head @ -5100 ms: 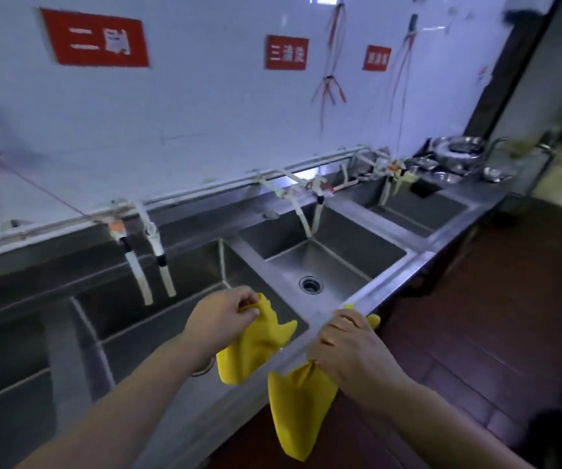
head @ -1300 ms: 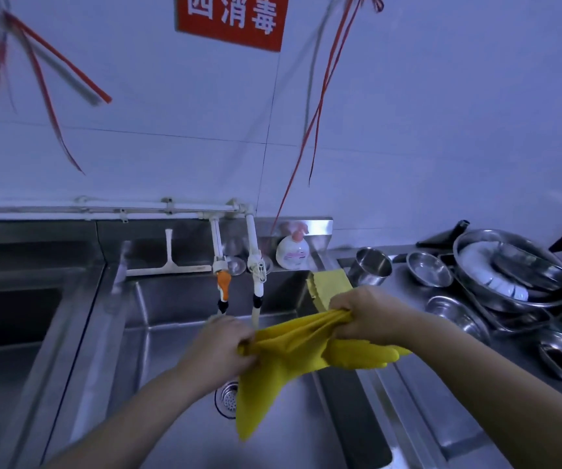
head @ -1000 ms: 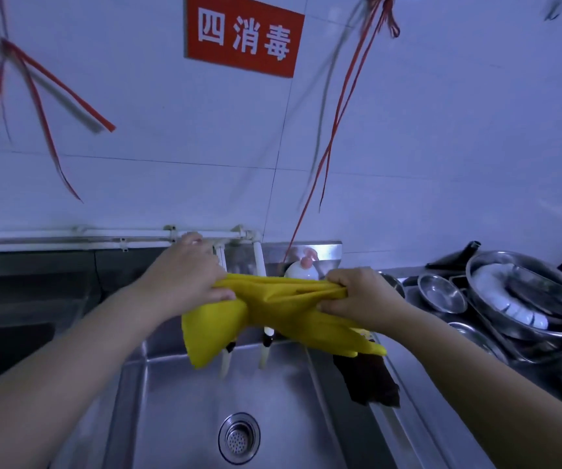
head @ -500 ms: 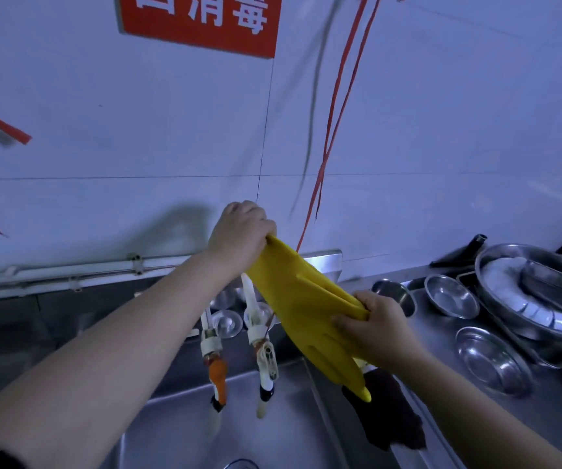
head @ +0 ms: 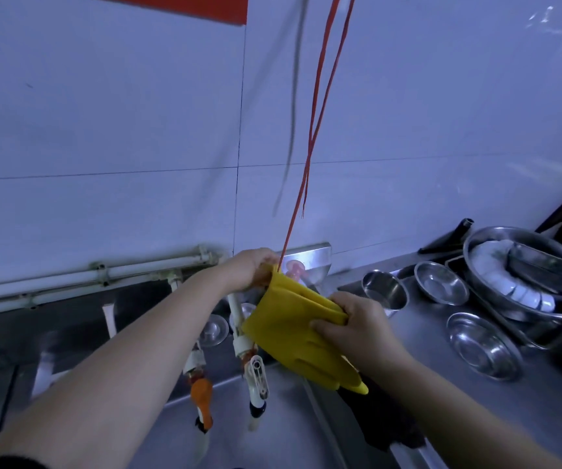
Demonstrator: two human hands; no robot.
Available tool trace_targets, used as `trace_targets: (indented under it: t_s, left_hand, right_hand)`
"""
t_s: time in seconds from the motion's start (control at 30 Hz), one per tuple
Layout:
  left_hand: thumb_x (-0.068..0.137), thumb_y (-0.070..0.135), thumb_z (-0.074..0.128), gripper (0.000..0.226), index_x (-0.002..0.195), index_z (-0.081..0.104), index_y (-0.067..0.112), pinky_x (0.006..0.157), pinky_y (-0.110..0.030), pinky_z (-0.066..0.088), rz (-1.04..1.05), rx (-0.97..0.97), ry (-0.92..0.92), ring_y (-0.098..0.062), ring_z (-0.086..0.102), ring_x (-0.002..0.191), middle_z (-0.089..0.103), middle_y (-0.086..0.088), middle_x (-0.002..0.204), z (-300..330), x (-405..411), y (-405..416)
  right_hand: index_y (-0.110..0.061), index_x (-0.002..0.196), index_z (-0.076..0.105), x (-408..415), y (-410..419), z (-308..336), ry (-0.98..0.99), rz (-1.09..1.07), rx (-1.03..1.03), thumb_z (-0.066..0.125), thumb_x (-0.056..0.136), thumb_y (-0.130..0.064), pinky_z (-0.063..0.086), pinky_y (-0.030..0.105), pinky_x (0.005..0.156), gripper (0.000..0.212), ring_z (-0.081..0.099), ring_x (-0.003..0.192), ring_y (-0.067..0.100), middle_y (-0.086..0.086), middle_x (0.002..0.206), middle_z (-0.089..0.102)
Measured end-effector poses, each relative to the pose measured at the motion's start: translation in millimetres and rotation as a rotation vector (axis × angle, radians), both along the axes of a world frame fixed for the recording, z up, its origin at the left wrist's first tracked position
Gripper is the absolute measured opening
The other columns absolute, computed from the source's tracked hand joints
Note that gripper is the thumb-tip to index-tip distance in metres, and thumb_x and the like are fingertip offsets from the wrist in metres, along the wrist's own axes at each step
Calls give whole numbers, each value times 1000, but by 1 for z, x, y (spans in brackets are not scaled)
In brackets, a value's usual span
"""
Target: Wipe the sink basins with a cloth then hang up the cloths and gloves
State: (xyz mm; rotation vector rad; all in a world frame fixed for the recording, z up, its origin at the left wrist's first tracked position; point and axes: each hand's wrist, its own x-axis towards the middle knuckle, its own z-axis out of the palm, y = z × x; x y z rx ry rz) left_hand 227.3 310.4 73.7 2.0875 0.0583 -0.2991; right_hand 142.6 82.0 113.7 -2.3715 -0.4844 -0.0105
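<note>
— Two hands are working the yellow rubber gloves point(head: 301, 328) right now, over the right-hand end of the sink basin point(head: 283, 434). I'm going left to right: white pipe point(head: 103, 274) along the wall, then the two taps point(head: 254, 370) hanging down, then my left hand point(head: 255, 269), which is pinching the cuff end up high, right where the red cord point(head: 310, 157) is coming down the tiled wall point(head: 103, 130).

— And the right hand?

— The right hand point(head: 357, 328) is gripping the gloves around the middle, fingers curled over the fold, so the fingertips of the gloves are drooping toward the basin edge.

— How are they going to handle?

— I'm judging them light, floppy and probably wet, so slick. Pinching thin rubber at one point is risky; I'm thinking the cuff, bunched, is the place to hold while the cord is going round it. Whether the cord is already looped on, I cannot tell; my left hand is covering that spot.

— Anything getting in the way?

— The taps are sitting just below and beside the gloves, so the dangling fingers could be snagging there. A pink-capped bottle point(head: 294, 267) is standing right behind the cuff. A dark cloth point(head: 384, 418) is lying on the basin's right rim beneath the gloves. Further right, steel bowls point(head: 440, 287) and a big steel basin of white dishes point(head: 523, 272) are crowding the counter point(head: 442, 384), well apart from my hands.
</note>
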Motion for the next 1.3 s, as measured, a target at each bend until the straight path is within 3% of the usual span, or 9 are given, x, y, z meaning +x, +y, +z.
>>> trace_targets:
  t_s: [0.07,0.13,0.27,0.4,0.53,0.67,0.8,0.97,1.3]
  left_hand:
    - [83,16,69,54,132,46,20,96,-29,46,88,41,-30,-30,53,118,47,-15,139,-4,1,6]
    - [79,19,75,77,143,32,17,84,-30,50,208,22,-81,-30,56,112,44,-10,138,-2,-6,12]
    - [91,27,60,22,102,58,9,50,-30,56,374,-221,-108,-23,68,64,65,-11,94,4,-30,28]
    - [80,71,45,51,80,71,27,64,-36,57,266,-320,43,-19,72,71,74,-1,79,4,-56,19]
    - [35,101,45,101,107,64,33,97,-46,48,110,-487,253,-23,65,104,70,-1,110,-2,-71,-2]
    - [39,101,39,108,117,58,29,98,-42,47,13,-478,279,-19,63,108,67,0,115,3,-86,-10]
    - [58,87,28,89,123,52,31,75,-17,46,62,-393,238,0,60,84,60,8,113,16,-97,-13]
    - [95,58,19,69,144,34,12,93,-27,38,113,-301,186,-25,46,127,41,-13,146,24,-102,-7]
    - [98,30,46,21,107,59,16,82,-26,52,226,-228,102,-13,65,93,66,-5,110,28,-144,2]
  right_hand:
    - [-30,61,53,4,10,-1,-39,-22,-33,74,74,-32,40,26,52,24,51,57,3,-10,57,55]
    - [-23,71,59,7,18,1,-45,-54,-44,72,75,-36,47,33,58,19,55,63,7,-5,63,59]
    - [-20,73,59,12,25,1,-90,-114,-37,70,76,-38,47,35,59,22,55,63,10,-4,62,59]
    - [-23,66,53,13,24,-6,-110,-141,-29,70,76,-36,44,32,56,23,54,61,11,-6,59,56]
    - [-25,63,48,15,18,-20,-13,-189,-24,70,76,-33,38,29,52,27,53,61,12,-5,60,55]
    - [-32,81,56,20,13,-32,22,-243,-125,70,74,-40,45,35,71,17,56,85,20,-7,82,61]
    - [-27,130,48,19,11,-36,-2,-324,-225,69,69,-51,34,39,97,69,42,121,20,-4,126,51]
    - [-20,131,48,6,3,-43,-11,-281,-193,69,75,-29,35,34,100,60,42,124,20,-2,130,51]
    - [-22,114,63,-21,-10,-53,60,-171,-193,59,85,-22,42,24,78,30,58,102,16,-3,113,63]
